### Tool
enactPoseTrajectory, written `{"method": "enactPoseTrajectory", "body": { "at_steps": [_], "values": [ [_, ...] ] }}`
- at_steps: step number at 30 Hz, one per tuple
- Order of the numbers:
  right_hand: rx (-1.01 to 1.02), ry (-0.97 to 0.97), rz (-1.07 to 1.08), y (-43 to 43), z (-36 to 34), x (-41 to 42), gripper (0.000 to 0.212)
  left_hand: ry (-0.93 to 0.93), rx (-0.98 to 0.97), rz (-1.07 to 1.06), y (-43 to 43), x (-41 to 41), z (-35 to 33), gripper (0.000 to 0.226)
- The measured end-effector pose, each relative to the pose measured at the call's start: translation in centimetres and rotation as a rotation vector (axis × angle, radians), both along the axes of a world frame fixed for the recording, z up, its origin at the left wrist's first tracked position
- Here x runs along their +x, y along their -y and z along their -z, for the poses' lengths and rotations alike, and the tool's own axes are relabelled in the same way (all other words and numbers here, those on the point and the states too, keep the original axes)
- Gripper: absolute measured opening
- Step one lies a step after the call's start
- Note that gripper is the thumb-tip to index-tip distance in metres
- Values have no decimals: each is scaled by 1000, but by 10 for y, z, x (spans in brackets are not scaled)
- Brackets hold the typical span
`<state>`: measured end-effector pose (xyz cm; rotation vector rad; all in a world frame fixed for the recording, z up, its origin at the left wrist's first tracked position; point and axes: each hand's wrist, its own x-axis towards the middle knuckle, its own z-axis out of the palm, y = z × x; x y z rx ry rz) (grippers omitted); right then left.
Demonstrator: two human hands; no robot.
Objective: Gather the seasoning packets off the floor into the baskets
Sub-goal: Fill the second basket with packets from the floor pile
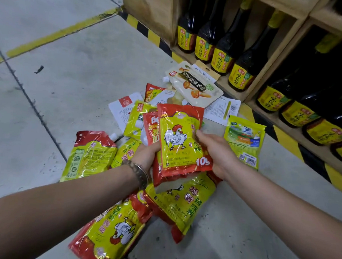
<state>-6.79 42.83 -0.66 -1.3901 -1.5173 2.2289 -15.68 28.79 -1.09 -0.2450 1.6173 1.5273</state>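
Grey concrete floor (pixel 49 83), crossed by worn yellow painted lines (pixel 58 34), filled most of the view. Light wooden shelving (pixel 152 7) stood along its upper right edge, lined with dark glass sauce bottles with yellow labels (pixel 224 47), and yellow-and-black hazard tape (pixel 143 30) ran along the floor at its foot.

Scattered seasoning packets lay on the floor in front of the shelving. The biggest were a red-and-yellow spouted pouch (pixel 87 156) lying flat to the left, a red-and-yellow pouch printed with a white rooster (pixel 111 231) nearest the camera, and a yellow packet with red characters (pixel 182 201) partly over it. Farther back, a white packet picturing mushrooms (pixel 196 83) leaned near the lowest shelf, and a green-and-yellow packet with a barcode (pixel 244 143) lay to the right, near the tape.

Above the pile, a small stack of packets (pixel 163 176) was held off the floor, topped by a red-bordered yellow rooster packet (pixel 177 137) facing the camera. The left hand (pixel 145 153) gripped the stack from its left side, fingers curled out of sight beneath. The right hand (pixel 214 151) pinched the rooster packet's right edge between thumb and fingers. A metal bracelet (pixel 140 171) circled the left wrist. A small black scrap (pixel 39 69) lay on the floor, well apart to the left.
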Motion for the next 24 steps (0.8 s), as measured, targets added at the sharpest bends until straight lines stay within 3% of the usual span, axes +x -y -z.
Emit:
{"method": "enactPoseTrajectory", "body": {
  "at_steps": [4,7,9,14,17,19,22,24],
  "values": [
    [116,-18,-76,7,-1,1,14,116,66,-16,-1,1,-3,25],
    [181,17,-82,8,0,2,17,233,163,-34,-2,1,-6,51],
    [190,33,-80,9,2,6,20,162,113,53,-3,2,-3,59],
    [275,198,-103,-19,19,22,32,-67,-82,118,-6,5,6,28],
    [403,335,255,-75,40,44,39,-71,-61,145,-11,5,5,34],
    [489,496,415,-104,52,61,52,-55,-33,141,-16,4,4,27],
    [511,696,304,-120,69,72,75,-5,-38,124,-25,4,2,23],
    [497,743,214,-122,76,70,73,24,-31,113,-31,4,6,21]
  ]
}}
